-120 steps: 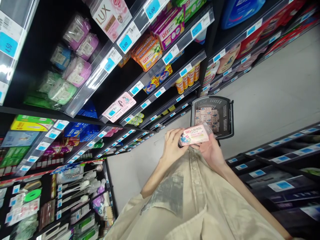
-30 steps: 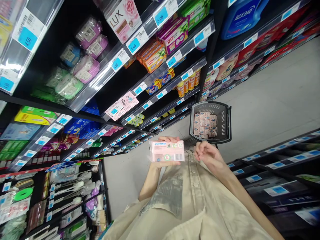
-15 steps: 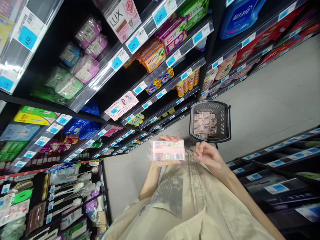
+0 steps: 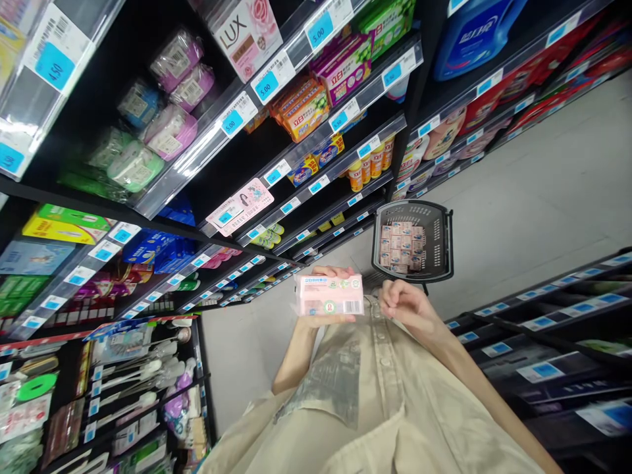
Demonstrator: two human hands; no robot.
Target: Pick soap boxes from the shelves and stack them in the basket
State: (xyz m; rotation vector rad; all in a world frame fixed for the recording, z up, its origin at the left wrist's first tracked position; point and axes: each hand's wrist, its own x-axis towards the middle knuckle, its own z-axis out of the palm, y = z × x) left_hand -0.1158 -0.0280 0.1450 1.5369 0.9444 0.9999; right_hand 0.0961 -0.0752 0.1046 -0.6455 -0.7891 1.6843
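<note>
Pink soap pack (image 4: 329,295) clasped between left hand (image 4: 320,309) fingers; right hand (image 4: 407,306) fingers loosely curled beside it, empty.

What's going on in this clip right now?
A person stands in a shop aisle of stocked shelves. Their left hand holds a pink soap pack flat, barcode side up. The right hand is just beside it, empty, fingers curled. A black basket on the floor ahead holds more pink packs.

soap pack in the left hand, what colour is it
Pink, with a white barcode patch; the soap pack shows in the head view.
</note>
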